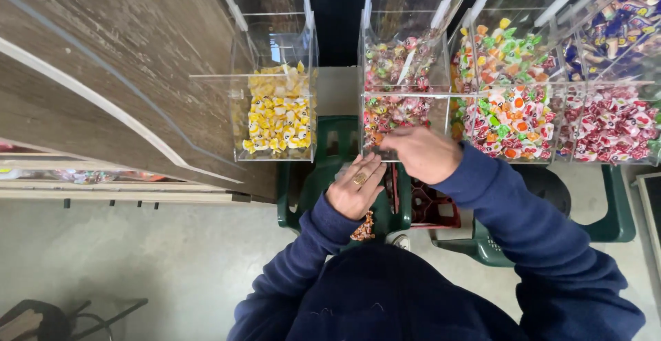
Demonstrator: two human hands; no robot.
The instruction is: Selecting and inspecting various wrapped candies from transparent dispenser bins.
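A: Why do both hands sit at the front of the middle bin (pixel 403 93)?

B: That clear bin is the one they meet at. The right hand (pixel 421 154) is curled at its lower front edge, fingers bent narrow as if pinching something there. The left hand (pixel 356 188), with a ring (pixel 360 178) on one finger, lies flatter just below the same edge, fingers loosely spread and pointing up at it.

A: Holding anything?

B: I cannot tell for either. The right fingers hide whatever is under them, and the left palm faces away from the camera.

A: And the sweets?

B: Pink and green wrapped sweets (pixel 394 110) lie inside that bin, behind its front wall. The yellow bin (pixel 279 117) hangs well apart to the left, the mixed bin (pixel 513 100) just beside on the right, and the red bin (pixel 613 124) past that. Clear walls likely let the contents be read from outside.

A: What sits under the hands?

B: Green chairs (pixel 330 176) and a red crate (pixel 430 207), partly covered by the blue sleeves (pixel 544 244). A small patterned thing (pixel 363 229) shows by the left wrist; too blurred to name.

A: Anything cut off?

B: The bin tops run out of the frame, and the rightmost bin is clipped at the edge
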